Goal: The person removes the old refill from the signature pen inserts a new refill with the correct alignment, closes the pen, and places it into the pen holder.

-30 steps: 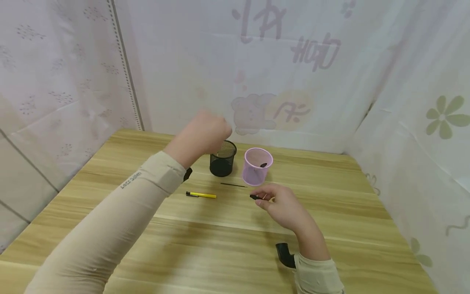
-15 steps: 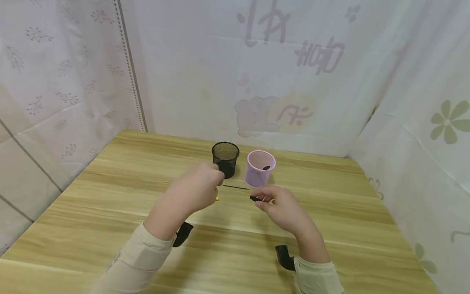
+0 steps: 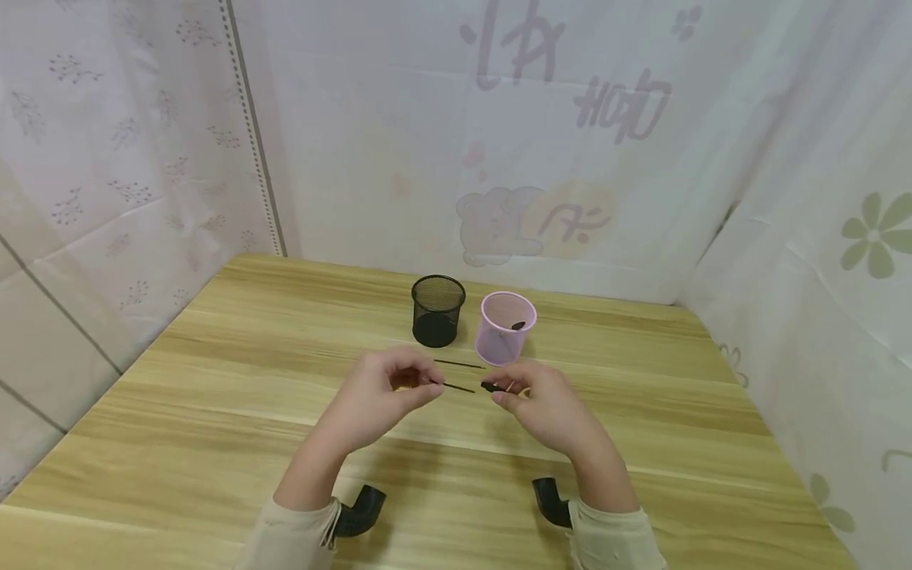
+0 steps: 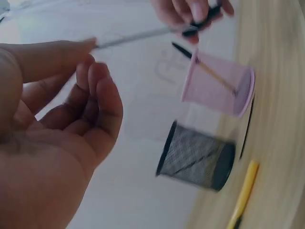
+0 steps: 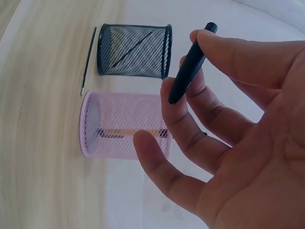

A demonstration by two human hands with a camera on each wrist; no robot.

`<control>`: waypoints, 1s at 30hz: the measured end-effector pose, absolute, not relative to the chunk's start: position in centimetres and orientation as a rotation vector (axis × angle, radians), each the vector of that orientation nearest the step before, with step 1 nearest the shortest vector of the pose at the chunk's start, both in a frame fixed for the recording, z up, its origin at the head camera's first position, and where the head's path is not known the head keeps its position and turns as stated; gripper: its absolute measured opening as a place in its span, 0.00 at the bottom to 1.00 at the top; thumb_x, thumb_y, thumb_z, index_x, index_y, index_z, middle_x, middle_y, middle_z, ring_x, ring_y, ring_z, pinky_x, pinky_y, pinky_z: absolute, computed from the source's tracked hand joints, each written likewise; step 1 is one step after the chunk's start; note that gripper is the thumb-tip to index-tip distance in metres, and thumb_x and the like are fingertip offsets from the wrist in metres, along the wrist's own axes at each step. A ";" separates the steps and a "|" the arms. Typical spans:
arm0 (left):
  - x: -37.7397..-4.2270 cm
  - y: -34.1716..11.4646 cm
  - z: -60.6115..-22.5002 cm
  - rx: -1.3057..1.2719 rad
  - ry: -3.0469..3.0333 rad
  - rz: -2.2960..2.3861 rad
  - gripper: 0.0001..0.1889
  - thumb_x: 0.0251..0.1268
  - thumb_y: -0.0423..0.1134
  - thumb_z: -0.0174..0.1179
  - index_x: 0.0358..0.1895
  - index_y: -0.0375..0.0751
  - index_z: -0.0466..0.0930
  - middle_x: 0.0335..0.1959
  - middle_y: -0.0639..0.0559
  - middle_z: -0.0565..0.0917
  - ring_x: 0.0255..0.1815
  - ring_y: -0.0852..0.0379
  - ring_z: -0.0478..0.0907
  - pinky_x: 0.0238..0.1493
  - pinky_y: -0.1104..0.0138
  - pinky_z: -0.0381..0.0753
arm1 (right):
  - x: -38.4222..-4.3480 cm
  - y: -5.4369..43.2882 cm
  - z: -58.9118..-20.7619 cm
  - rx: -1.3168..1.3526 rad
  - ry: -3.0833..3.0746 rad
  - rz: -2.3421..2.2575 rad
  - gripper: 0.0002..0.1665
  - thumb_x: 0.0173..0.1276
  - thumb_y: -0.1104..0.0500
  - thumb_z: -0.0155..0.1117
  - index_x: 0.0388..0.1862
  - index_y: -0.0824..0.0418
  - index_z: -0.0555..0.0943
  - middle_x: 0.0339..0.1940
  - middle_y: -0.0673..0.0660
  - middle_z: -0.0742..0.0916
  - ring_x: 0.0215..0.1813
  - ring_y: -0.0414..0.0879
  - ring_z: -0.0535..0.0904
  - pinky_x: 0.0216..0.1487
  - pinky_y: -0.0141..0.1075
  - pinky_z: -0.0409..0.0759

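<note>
At left, above the bench (image 3: 207, 372), pinched near one end between thumb and fingertips of the left hand (image 3: 374, 396): a thin rod (image 3: 459, 388), likely gripped so to leave most of its length bare and pointing rightward. Beneath, a yellow pen (image 4: 247, 186), flat on the bench, almost hidden from above but plain from the left wrist. Farther back, a black mesh cup (image 3: 436, 313), upright; through its mesh a dark slanting line, perhaps another rod leaning inside, too blurred to tell. In front of it, a loose rod (image 3: 458, 363), lying flat, probably for easy reach. Next, a pink mesh cup (image 3: 493, 342), upright, with a slim pen (image 4: 217, 76) leaning inside, apparently stored out of the way. At right, grasped between thumb and fingertips of the right hand (image 3: 545, 400): a black barrel (image 5: 190, 69), threaded end uncovered and toward the rod, presumably for lining up; near its tip, not touching.
</note>
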State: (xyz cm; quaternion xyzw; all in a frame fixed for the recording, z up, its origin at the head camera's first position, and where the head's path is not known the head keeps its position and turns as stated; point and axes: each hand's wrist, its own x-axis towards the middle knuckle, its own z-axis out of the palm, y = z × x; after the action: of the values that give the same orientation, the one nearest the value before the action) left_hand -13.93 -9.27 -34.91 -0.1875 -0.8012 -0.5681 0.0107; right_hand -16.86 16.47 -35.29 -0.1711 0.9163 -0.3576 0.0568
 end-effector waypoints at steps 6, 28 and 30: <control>-13.7 -9.4 -35.0 -0.571 -2.361 -2.099 0.07 0.74 0.34 0.67 0.48 0.36 0.86 0.53 0.45 0.91 0.56 0.54 0.88 0.60 0.62 0.85 | -16.6 16.2 -34.7 -0.491 2.748 -1.112 0.13 0.75 0.61 0.68 0.54 0.51 0.90 0.47 0.52 0.90 0.49 0.46 0.83 0.44 0.39 0.80; -15.0 -7.3 -37.1 -0.496 -2.681 -0.573 0.06 0.73 0.47 0.67 0.45 0.59 0.93 0.35 0.59 0.79 0.36 0.57 0.79 0.39 0.53 0.76 | -16.3 15.4 -34.2 -0.510 2.776 -1.175 0.07 0.74 0.61 0.71 0.49 0.54 0.89 0.40 0.51 0.89 0.44 0.45 0.82 0.39 0.37 0.77; -15.1 -7.3 -37.2 -0.531 -2.669 -0.586 0.06 0.73 0.46 0.68 0.45 0.57 0.93 0.35 0.59 0.79 0.33 0.59 0.78 0.36 0.58 0.75 | -16.2 15.3 -34.2 -0.525 2.776 -1.175 0.08 0.73 0.62 0.72 0.48 0.54 0.90 0.38 0.52 0.88 0.42 0.44 0.81 0.38 0.37 0.76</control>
State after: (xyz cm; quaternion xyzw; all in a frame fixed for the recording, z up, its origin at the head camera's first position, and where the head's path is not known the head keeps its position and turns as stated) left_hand -15.10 -7.26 -37.17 -0.1878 -0.9435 -0.2072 0.1777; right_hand -16.24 15.32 -34.24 -0.1714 0.9065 -0.3838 0.0409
